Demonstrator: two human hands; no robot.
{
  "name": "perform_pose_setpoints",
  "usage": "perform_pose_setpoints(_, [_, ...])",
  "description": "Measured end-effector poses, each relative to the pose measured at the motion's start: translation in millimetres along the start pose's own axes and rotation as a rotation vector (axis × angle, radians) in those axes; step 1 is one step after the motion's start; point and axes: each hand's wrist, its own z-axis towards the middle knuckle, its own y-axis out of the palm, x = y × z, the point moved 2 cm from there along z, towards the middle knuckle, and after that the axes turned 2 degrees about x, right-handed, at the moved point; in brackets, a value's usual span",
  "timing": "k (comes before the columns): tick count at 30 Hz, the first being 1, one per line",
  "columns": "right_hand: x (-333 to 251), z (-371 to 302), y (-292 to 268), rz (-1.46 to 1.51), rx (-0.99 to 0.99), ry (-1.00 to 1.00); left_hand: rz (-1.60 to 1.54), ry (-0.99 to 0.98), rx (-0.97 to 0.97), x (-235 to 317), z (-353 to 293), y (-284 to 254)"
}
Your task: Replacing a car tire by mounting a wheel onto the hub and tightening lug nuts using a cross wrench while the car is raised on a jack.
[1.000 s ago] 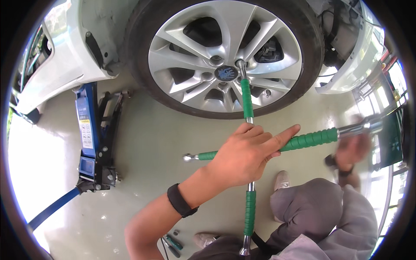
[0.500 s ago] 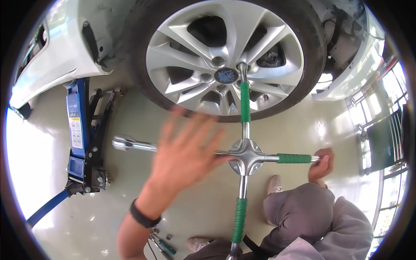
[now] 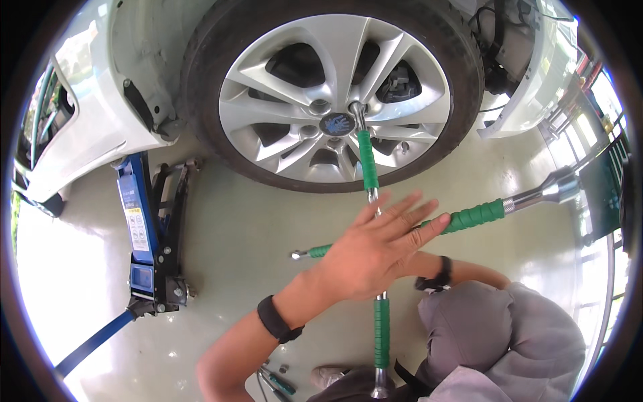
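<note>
A four-way lug wrench (image 3: 382,331) with green-wrapped arms reaches from the alloy wheel (image 3: 328,40). Its far end sits in a lug hole beside the dark centre cap (image 3: 339,124). My left hand (image 3: 365,261) lies across the wrench's hub, fingers stretched and spread; it covers most of the hub. My right hand (image 3: 414,265) is just behind it, close to the hub, and its fingers are hidden. One wrench arm points right and up, the opposite one left, and another down toward my lap.
A blue and black floor jack (image 3: 142,221) stands at the left under the white car body (image 3: 84,127). Small hand tools (image 3: 278,383) lie on the floor near my foot. A dark rack (image 3: 596,208) is at the far right.
The wrench has turned: its side arms now slant, right end up. My left hand has moved right onto the hub, and my right hand has come inward from the right arm's end.
</note>
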Motion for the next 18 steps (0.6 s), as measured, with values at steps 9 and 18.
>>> perform_pose_setpoints(9, [-109.4, -84.2, -280.0, -0.946, 0.973, -0.230, -0.823, -0.743, 0.319, 5.0, -127.4, 71.4])
perform_pose_setpoints(18, [-29.1, -113.0, -159.2, -0.551, 0.912, 0.020, -1.108, -0.682, 0.676, 10.2, -108.7, 30.9])
